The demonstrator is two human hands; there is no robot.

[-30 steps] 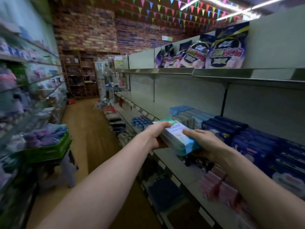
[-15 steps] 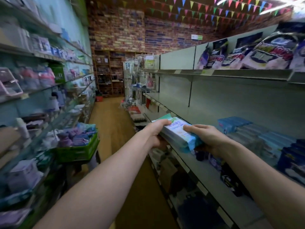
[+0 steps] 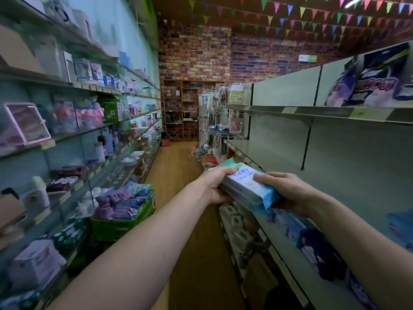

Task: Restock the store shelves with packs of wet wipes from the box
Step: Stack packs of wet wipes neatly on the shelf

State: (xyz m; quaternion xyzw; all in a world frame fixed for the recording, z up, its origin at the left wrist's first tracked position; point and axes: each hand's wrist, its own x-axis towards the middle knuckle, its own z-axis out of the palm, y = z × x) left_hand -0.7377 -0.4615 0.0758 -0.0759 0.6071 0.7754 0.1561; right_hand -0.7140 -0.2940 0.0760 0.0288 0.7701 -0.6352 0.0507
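View swung left; left hand, right hand both grip wet wipes packs.

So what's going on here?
A person holds wet wipe packs between both hands, the left hand at one end and the right hand at the other, by the front edge of a grey shelf. The packs are not yet set down. A green box with more packs sits across the aisle.

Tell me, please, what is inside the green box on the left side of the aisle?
The green box holds a loose heap of soft packs, blue, pink and purple on top. Anything under that top layer, and the box's bottom, is covered; blur hides the print.
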